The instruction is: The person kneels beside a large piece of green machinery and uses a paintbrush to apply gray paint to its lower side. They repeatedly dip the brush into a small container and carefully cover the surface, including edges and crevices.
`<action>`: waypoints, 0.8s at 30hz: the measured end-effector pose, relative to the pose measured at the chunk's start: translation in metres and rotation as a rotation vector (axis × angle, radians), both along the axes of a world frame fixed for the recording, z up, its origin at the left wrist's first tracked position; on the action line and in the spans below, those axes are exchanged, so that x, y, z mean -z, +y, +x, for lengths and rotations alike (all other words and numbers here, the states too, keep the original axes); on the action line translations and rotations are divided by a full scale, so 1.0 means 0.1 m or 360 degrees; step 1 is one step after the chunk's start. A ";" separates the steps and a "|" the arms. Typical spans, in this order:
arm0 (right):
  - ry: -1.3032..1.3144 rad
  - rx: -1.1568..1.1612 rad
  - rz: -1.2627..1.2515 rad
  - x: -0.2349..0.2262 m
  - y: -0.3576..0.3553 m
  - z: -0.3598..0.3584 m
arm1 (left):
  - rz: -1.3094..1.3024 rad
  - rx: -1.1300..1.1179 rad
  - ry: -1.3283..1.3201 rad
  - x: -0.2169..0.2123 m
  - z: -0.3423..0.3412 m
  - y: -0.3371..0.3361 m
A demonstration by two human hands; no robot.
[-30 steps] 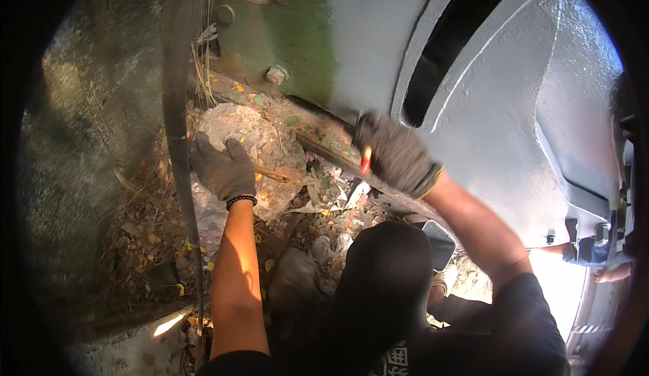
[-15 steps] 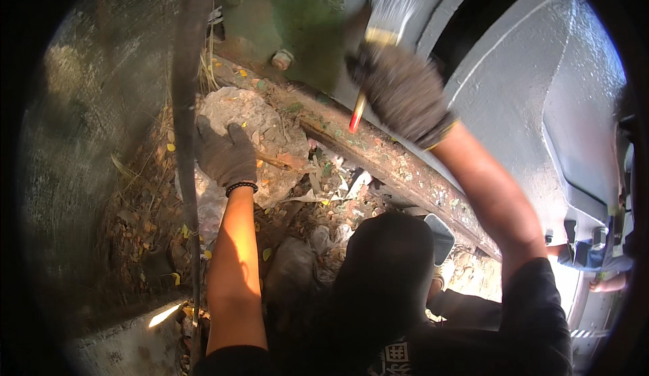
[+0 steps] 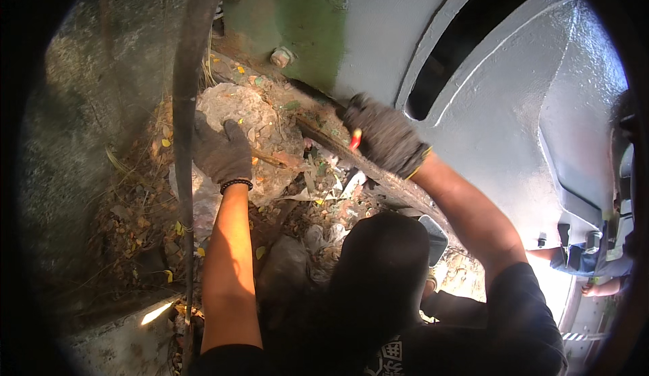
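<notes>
Gloved hands working at the base of a grey-and-green machine.
The right hand is gripping a red-handled tool with fingers closed, low against the rusty bar – the left hand is resting fingers spread on a pale rock, beside the black hose, among littered debris.

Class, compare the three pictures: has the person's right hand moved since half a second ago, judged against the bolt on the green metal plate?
Yes. The right hand has come back down and leftward, from high beside the bolt to the rusty bar below it.
</notes>
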State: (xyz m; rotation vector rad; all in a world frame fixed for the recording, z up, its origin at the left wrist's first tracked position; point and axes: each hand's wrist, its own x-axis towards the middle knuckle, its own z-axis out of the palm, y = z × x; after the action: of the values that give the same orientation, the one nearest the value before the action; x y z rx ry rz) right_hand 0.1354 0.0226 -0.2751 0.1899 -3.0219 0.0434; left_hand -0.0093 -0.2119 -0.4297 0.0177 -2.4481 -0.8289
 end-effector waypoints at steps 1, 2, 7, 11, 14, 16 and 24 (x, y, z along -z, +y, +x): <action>0.0021 0.0125 0.0033 -0.20 0.00 0.01 | -0.0010 -0.0002 0.0004 0.01 -0.01 0.00; 0.0158 0.0136 0.0187 -0.38 0.01 0.02 | -0.0020 0.0010 0.0050 0.04 -0.02 0.02; 0.0840 -0.0137 0.0829 -1.41 -0.18 0.13 | -0.0058 0.0009 0.0179 0.14 -0.03 0.01; 0.1165 -0.0315 0.0869 -1.53 -0.11 0.03 | -0.0006 -0.0010 0.0070 0.12 -0.03 -0.06; 0.0924 -0.0096 0.0876 -1.07 -0.14 -0.14 | 0.0032 0.0037 0.0079 0.05 -0.04 -0.03; 0.0572 -0.0027 0.0673 -0.49 0.04 -0.33 | 0.0004 0.0040 0.0107 0.07 -0.05 0.01; -0.0121 -0.0375 0.0204 0.80 -0.13 -0.45 | 0.0252 0.0046 -0.0091 -0.18 0.06 0.07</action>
State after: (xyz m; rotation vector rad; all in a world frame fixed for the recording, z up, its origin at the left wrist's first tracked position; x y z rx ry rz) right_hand 0.0906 0.0100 -0.3554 0.5678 -3.0616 -0.1259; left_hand -0.0035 -0.2053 -0.4119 0.0655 -2.4348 -1.0468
